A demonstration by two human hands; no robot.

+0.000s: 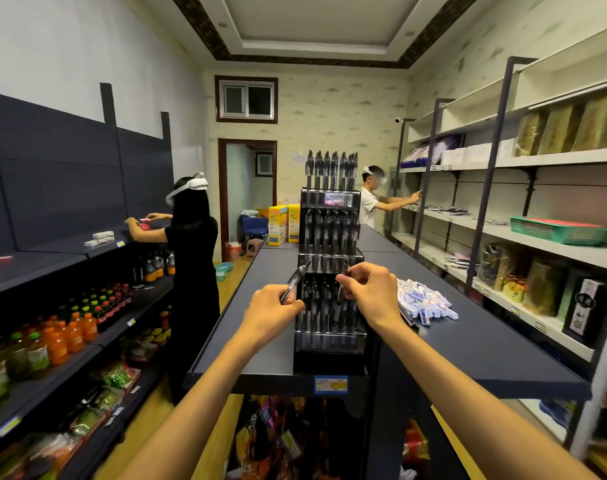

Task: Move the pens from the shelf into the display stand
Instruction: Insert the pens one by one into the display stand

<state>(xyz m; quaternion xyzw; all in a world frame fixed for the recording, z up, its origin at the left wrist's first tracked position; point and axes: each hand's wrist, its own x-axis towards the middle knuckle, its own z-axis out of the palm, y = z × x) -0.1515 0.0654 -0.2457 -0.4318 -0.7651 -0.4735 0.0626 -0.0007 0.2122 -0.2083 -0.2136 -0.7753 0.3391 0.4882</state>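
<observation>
A black tiered display stand full of dark pens stands on the dark shelf top straight ahead. My left hand is shut on one black pen, its tip pointing up and to the right beside the stand's left side. My right hand is closed on the top of another pen that stands in a lower tier of the stand. Upper tiers hold rows of upright pens.
A heap of small white packets lies on the shelf top right of the stand. Drink bottles fill the left shelves, packaged goods the right shelves. One person works at the left shelf, another at the far right.
</observation>
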